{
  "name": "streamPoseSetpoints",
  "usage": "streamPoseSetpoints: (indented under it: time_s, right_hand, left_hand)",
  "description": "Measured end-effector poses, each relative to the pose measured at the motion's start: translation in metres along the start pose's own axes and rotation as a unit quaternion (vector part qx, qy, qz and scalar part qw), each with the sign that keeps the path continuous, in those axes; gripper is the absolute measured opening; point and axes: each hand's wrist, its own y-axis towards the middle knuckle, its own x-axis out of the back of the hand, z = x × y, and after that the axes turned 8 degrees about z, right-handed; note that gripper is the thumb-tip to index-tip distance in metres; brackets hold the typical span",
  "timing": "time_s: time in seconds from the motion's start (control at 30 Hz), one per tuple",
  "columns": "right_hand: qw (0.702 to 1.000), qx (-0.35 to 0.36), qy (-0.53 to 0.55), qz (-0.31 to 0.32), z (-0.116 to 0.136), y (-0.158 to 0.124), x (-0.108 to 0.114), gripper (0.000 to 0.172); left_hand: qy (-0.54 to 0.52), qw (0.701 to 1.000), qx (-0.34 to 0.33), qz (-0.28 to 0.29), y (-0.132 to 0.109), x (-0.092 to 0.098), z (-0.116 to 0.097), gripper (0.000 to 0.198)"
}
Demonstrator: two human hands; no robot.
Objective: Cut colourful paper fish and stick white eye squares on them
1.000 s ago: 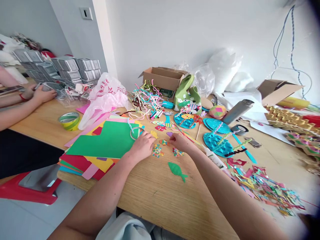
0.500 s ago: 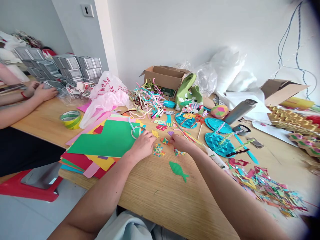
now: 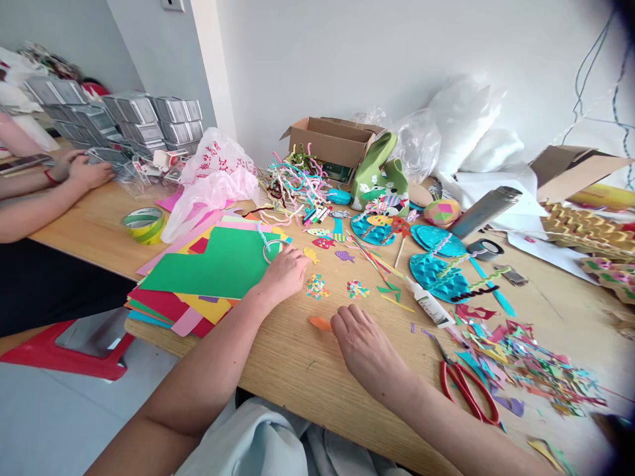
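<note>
My left hand (image 3: 286,272) rests on the wooden table (image 3: 317,383) at the right edge of the green paper sheet (image 3: 218,264), fingers curled under, nothing visible in them. A clear tape ring (image 3: 270,250) lies just beyond its knuckles. My right hand (image 3: 364,345) sits nearer the front edge, knuckles up, fingertips closed on a small orange paper piece (image 3: 320,323). Two mosaic-patterned paper shapes (image 3: 316,287) (image 3: 357,289) lie between the hands. Whatever is under my right palm is hidden.
Red-handled scissors (image 3: 469,391) and paper scraps (image 3: 526,367) lie to the right. A glue bottle (image 3: 429,309), teal paper plates (image 3: 436,274), pipe cleaners (image 3: 292,185), a cardboard box (image 3: 332,140) and a steel flask (image 3: 483,211) stand farther back. Another person's hands (image 3: 82,173) are at the far left, beside a green tape roll (image 3: 143,223).
My right hand has drawn back from the small fish shapes toward the front edge, now on an orange piece. The green paper fish no longer shows. My left hand stays put.
</note>
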Motion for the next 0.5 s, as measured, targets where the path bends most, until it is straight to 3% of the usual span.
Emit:
streamPoseSetpoints:
  time_s: [0.3,0.4,0.5]
  right_hand:
    - [0.989,0.027,0.148,0.009,-0.001,-0.007,0.008,0.028]
    - [0.977,0.013,0.213,-0.006,-0.01,0.011,0.011,0.025]
    - [0.958,-0.09,0.273,0.007,-0.031,0.051,0.012,0.018]
  left_hand:
    - [-0.007,1.0,0.011,-0.013,0.001,-0.001,0.002,0.031]
    - [0.001,0.997,0.058,-0.047,0.002,0.0,0.007,0.029]
    - [0.005,0.99,0.11,-0.083,0.002,0.001,0.011,0.027]
